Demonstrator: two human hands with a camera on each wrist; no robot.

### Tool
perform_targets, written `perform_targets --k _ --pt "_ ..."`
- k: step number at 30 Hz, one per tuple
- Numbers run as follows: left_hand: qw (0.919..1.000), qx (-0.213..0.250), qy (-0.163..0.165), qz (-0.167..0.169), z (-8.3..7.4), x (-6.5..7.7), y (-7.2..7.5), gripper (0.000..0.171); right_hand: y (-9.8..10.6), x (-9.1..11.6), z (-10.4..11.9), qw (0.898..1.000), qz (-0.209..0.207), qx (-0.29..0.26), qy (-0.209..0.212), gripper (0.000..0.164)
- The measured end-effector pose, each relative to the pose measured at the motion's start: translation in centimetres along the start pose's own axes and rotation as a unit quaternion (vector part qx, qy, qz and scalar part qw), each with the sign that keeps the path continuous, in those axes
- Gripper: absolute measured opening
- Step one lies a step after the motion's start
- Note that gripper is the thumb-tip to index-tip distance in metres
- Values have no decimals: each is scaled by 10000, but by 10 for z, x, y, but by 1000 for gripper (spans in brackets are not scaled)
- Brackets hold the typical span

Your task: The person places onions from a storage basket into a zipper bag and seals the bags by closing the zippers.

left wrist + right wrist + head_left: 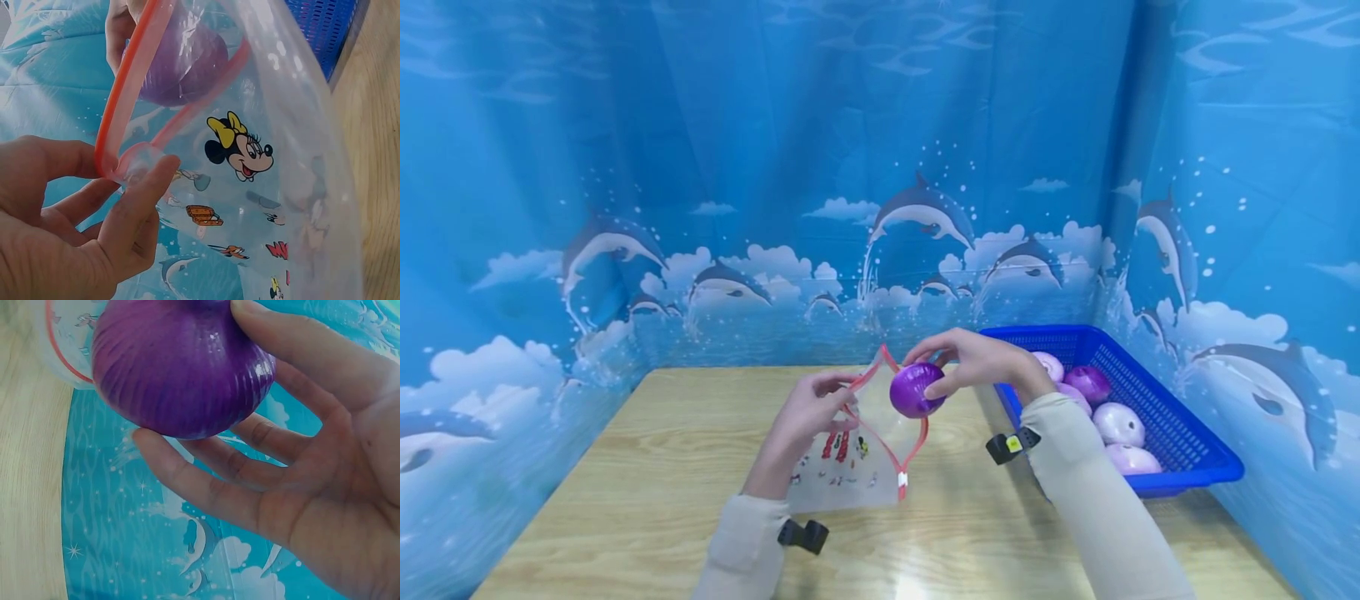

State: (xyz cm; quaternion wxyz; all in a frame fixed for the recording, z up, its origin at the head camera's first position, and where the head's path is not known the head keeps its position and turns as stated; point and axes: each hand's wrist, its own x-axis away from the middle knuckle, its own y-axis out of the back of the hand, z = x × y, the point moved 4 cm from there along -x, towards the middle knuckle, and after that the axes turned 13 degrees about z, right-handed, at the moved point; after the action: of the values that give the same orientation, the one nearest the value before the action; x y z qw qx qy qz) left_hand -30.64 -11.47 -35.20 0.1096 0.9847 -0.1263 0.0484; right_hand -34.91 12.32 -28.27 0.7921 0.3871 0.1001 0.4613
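Observation:
A glossy purple onion [913, 391] is held between the thumb and fingers of my right hand [973, 358], at the mouth of a clear zip bag [842, 467]. The right wrist view shows the ribbed skin of the onion [181, 375], with fingertips under it and the thumb near its neck. My left hand [808, 417] pinches the bag's red-edged rim, and the mouth gapes open. In the left wrist view, cartoon prints cover the bag [275, 206], and its plastic partly veils the onion [187, 62]. A white slider [902, 479] sits at the rim's lower corner.
To the right, a blue plastic basket [1195, 442] holds several pale pink and purple onions [1118, 425], partly hidden by my right arm. The wooden table [647, 467] meets blue dolphin-print curtains [820, 167] at its back and sides. Each wrist wears a black strapped device [803, 536].

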Motion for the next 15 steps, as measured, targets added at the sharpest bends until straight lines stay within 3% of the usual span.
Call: perform_targets --k 15 --pt "9995 163 -223 -153 -9 7 5 32 -3 -10 9 9998 -59 205 15 51"
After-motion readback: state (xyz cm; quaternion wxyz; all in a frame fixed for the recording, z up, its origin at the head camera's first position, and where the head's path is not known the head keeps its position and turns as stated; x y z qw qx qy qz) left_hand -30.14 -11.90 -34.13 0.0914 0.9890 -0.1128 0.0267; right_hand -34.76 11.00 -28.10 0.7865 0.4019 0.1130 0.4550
